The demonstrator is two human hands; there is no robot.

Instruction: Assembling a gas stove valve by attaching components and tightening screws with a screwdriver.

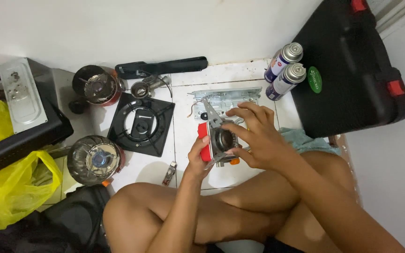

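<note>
Left hand (pixel 198 157) grips the metal valve assembly (pixel 222 140) by its red side; right hand (pixel 254 136) clasps it from the right, above the tiled floor (pixel 183 136).

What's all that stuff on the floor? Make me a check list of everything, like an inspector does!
Surface: white tiled floor, a bit grubby near the wall.
Job's things: small metal valve part with red piece, held in both hands.
Clutter: black square burner grate, two round burner heads, two gas canisters, lighter, yellow plastic bag, metal plate.
Grippers: left hand grips the part's red side; right hand covers its top.
Cables: thin wire at the metal plate.
Surroundings: black carry case, white wall.
</note>
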